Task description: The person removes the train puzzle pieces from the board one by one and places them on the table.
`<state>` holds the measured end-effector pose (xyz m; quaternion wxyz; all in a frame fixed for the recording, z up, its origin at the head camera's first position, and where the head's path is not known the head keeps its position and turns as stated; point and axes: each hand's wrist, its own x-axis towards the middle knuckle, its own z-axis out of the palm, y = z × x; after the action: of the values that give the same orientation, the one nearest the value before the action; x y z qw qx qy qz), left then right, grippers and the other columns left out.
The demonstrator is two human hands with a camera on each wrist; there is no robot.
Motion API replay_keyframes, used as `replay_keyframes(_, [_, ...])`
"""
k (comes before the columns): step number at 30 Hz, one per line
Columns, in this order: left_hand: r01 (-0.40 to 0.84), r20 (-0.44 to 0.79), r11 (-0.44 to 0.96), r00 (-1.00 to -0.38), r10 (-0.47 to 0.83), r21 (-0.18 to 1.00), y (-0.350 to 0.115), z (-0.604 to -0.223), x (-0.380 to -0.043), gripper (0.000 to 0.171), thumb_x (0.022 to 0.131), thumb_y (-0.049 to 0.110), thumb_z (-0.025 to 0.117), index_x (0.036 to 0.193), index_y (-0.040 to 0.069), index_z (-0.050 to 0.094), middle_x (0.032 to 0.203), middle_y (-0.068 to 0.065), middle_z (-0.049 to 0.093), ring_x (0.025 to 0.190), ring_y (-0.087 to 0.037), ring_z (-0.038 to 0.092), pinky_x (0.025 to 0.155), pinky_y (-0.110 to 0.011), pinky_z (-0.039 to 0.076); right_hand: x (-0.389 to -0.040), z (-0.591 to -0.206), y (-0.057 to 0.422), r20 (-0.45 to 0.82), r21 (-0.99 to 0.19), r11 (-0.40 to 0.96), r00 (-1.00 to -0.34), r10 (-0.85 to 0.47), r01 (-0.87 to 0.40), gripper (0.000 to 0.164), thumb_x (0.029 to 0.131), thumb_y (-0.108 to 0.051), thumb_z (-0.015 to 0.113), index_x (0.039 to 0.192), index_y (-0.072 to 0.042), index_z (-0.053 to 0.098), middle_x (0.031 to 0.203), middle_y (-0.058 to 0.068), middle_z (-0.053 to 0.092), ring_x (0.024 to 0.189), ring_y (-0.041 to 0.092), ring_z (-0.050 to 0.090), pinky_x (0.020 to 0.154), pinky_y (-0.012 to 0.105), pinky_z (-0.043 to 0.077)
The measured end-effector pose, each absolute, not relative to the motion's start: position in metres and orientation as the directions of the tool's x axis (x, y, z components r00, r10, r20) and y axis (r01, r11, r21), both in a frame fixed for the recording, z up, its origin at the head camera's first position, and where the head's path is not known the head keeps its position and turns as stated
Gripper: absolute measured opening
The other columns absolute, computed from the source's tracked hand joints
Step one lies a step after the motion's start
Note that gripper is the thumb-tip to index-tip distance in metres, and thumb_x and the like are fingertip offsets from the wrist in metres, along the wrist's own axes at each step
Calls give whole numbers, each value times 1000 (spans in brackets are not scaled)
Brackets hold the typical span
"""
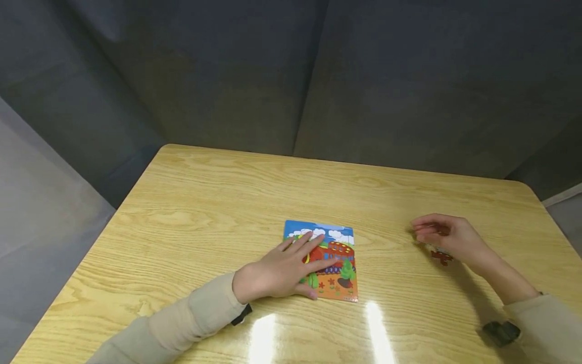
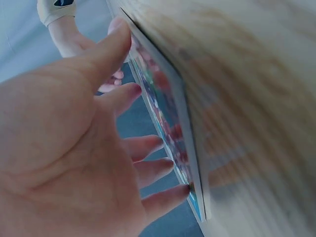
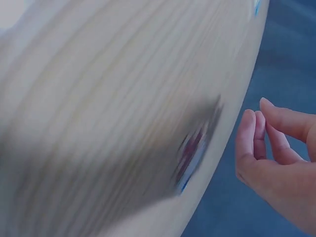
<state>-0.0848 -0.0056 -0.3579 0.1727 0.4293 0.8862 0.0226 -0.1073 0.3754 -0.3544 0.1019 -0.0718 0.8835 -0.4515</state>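
Observation:
A colorful jigsaw puzzle (image 1: 337, 290) lies flat on the wooden table, with blue sky, white clouds and an orange foreground printed on it. Across it rests my left hand (image 1: 284, 268), fingers spread and fairly straight, hiding part of the picture. From the left wrist, the fingertips meet the puzzle's face (image 2: 158, 94). My right hand (image 1: 450, 240) hovers over a small, mostly dark red puzzle piece (image 1: 441, 257) that it partly covers. In the right wrist view, the right hand (image 3: 276, 148) has bent fingers and a thumb near their tips, with nothing visible between them.
The wooden table (image 1: 204, 202) stretches around the puzzle, with light reflections near its front. Dark grey curtains (image 1: 227, 76) hang behind its far edge. Each sleeve cuff has a dark object beside it.

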Motion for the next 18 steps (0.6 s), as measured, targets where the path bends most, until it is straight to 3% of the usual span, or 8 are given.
replay_keyframes(3, [745, -292, 639, -578, 762, 193, -8, -357, -85, 77, 91, 61, 50, 157, 39, 16, 165, -8, -1, 149, -29, 2, 117, -48, 17, -111, -352, 348, -127, -834, 550, -957, -261, -39, 33, 95, -6, 64, 124, 9, 59, 111, 20, 67, 85, 12, 67, 67, 28, 56])
replay_keyframes(7, [730, -292, 648, -585, 757, 216, -14, -355, -85, 76, 92, 61, 49, 157, 36, 19, 164, -10, -1, 149, -30, 2, 117, -49, 17, -117, -351, 312, -165, -875, 483, -934, -316, -8, 33, 94, 0, 63, 125, 10, 59, 117, 25, 64, 98, 22, 67, 81, 30, 55])
replay_keyframes(18, [688, -294, 662, -593, 749, 299, -25, -351, -86, 74, 93, 56, 52, 157, 31, 24, 163, -17, 0, 148, -36, 0, 116, -52, 14, -128, -359, 247, -188, -919, 393, -889, -417, 9, 29, 93, 7, 59, 122, 13, 60, 113, 25, 65, 100, 33, 67, 82, 27, 54])
